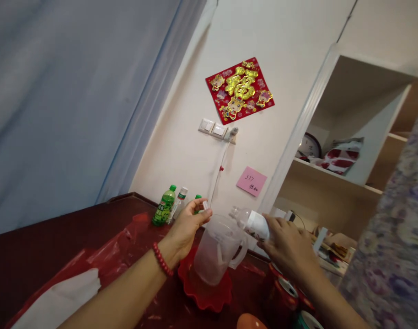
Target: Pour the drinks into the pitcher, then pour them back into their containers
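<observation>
A frosted plastic pitcher (214, 256) with a handle on its right stands upright in a red scalloped dish (209, 299). My right hand (289, 244) is closed around a clear plastic bottle (255, 224) with a white label. The bottle is tipped to the left, its uncapped mouth near the pitcher's rim; whether liquid flows out I cannot tell. Beside the rim on the left, my left hand (190, 224), with a red bead bracelet at the wrist, pinches a small white cap (206, 205) between thumb and fingers.
Behind my left hand stand a green drink bottle (164, 205), a clear bottle (179, 201) and another green-capped one. Opened cans (286, 290) and an orange round object (250, 321) sit at front right. Red plastic sheeting (116, 246) lies left. A shelf unit (332, 173) is right.
</observation>
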Tool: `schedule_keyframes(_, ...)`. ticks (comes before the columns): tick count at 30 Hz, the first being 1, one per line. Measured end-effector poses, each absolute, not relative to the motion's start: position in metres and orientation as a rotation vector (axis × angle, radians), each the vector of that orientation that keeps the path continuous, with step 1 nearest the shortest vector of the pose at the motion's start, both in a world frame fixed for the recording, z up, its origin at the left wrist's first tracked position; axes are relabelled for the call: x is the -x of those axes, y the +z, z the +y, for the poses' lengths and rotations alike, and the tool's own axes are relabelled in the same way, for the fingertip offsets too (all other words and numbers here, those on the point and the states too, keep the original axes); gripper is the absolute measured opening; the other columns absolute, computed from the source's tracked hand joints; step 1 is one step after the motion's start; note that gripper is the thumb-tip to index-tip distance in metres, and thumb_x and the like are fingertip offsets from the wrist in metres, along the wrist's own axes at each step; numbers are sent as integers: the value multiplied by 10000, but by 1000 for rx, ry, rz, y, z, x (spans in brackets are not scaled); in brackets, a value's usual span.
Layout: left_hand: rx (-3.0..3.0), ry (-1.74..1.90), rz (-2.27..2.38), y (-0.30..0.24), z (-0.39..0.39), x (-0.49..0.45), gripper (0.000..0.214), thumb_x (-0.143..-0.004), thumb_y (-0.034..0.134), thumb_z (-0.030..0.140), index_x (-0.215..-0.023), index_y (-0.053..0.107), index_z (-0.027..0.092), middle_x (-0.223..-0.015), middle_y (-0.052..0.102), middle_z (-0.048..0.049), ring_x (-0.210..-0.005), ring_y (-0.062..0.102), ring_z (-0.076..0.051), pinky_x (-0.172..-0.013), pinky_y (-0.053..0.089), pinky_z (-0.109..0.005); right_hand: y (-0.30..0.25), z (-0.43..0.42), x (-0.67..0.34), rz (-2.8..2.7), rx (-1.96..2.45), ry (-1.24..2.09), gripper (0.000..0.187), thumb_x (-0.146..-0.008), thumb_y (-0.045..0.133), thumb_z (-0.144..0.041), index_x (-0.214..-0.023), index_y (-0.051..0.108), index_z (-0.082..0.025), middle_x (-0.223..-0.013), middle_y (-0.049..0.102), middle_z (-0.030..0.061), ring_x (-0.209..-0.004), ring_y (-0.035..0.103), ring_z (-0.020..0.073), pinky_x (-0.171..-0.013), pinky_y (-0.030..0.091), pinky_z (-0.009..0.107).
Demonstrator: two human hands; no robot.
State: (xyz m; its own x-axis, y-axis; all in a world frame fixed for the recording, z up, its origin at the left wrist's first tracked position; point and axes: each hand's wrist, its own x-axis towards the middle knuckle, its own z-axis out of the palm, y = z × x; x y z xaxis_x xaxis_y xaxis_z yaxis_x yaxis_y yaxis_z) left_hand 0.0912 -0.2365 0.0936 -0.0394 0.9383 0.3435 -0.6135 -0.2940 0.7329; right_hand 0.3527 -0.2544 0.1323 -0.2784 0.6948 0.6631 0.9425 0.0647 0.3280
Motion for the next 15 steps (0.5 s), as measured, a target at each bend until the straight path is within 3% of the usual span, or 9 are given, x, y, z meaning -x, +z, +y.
schedule_keyframes(6, -1064, 1581, 513, 88, -242, -101, 441, -729, 830, 193, -1122, 631, 198, -1057, 656, -44, -905, 631, -151, -809, 481, -267, 88, -260, -357, -2039, 1195, -539, 550, -894, 543, -353, -1423, 419, -263, -1267, 595, 104, -1139, 556, 329, -893, 431, 455)
schedule_keyframes(10, -1157, 1481, 512, 90, -248, -104, 480, -705, 866, 241, -1140, 673, 180, -1095, 700, -97, -932, 658, -187, -807, 495, -288, 69, -266, -348, -1996, 1177, -554, 573, -877, 505, -269, -1435, 381, -301, -1365, 539, 80, -1209, 509, 320, -927, 415, 482)
schedule_keyframes(15, -1315, 1361, 535, 90, -248, -103, 495, -687, 878, 248, -1146, 713, 166, -960, 746, -99, -900, 691, -223, -806, 513, -331, 55, -268, -351, -2000, 1156, -633, 664, -815, 502, -188, -1454, 355, -292, -1367, 537, 89, -1204, 510, 314, -915, 424, 477)
